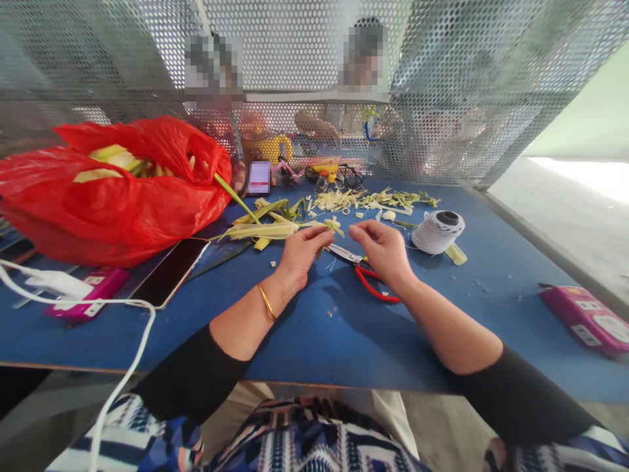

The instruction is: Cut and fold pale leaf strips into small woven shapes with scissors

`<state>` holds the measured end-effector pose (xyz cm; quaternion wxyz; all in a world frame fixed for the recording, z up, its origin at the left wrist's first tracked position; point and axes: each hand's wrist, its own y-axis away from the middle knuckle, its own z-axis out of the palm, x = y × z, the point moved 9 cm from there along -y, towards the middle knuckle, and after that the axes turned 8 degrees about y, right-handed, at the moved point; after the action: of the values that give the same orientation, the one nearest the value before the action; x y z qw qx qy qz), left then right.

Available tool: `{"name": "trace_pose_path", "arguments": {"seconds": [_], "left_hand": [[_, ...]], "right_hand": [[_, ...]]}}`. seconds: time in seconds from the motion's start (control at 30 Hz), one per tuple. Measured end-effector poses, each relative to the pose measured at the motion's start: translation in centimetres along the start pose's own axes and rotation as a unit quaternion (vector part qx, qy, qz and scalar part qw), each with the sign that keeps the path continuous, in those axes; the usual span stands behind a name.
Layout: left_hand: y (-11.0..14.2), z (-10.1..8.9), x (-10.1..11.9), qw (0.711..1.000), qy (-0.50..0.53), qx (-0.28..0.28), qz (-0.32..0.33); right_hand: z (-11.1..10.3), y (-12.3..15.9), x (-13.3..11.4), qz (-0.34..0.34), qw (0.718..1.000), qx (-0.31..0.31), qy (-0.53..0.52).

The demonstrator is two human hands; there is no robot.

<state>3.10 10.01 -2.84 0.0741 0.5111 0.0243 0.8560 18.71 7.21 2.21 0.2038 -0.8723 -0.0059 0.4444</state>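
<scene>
The fingers of the left hand (pixel 301 252) are pinched on a small pale-green piece (pixel 334 225), held just above the tabletop (pixel 304 347). The right hand (pixel 384 252) is near it but apart, fingers curled with the tips close together — whether they grip a thread, I cannot tell. Scissors with red handles (pixel 376 287) lie between and partly beneath the hands, blade tips close to the left fingers; the right hand covers part of a handle. Pale husk strips (pixel 268 229) lie just beyond the left hand, a heap of plant scraps (pixel 339 198) behind both. A spool of white thread (pixel 433 235) stands beyond the right hand. Farther left, a bulging red bag (pixel 162 203) blocks that side of the tabletop, and a white cable (pixel 140 347) runs over a magenta box (pixel 91 292). A perforated screen (pixel 442 137) closes off the far edge.

Counted: one pair of scissors, one spool, one bag, two phones — one dark (pixel 171 272), one lit (pixel 259 177) — and two magenta boxes, the second (pixel 587 318) far right.
</scene>
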Motion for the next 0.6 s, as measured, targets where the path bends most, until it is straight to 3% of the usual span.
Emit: {"name": "trace_pose_path", "arguments": {"seconds": [0.1, 0.27, 0.37, 0.47, 0.6], "left_hand": [[0.2, 0.5, 0.0, 0.999, -0.036, -0.031, 0.0], [0.5, 1.4, -0.4, 0.992, -0.084, -0.094, -0.008], [0.6, 1.5, -0.7, 0.99, -0.097, -0.1, -0.019], [0.5, 1.1, -1.2, 0.994, -0.053, -0.075, -0.055], [0.6, 0.5, -2.1, 0.992, 0.06, -0.021, -0.109]], "right_hand": [[-0.8, -0.7, 0.2, 0.002, 0.998, 0.011, -0.06], [0.8, -0.6, 0.2, 0.025, 0.99, -0.104, -0.092], [1.4, -0.3, 0.2, 0.033, 0.986, -0.136, -0.093], [1.3, -0.4, 0.5, 0.045, 0.985, -0.119, -0.114], [0.8, -0.4, 1.3, 0.077, 0.982, -0.052, -0.164]]}}
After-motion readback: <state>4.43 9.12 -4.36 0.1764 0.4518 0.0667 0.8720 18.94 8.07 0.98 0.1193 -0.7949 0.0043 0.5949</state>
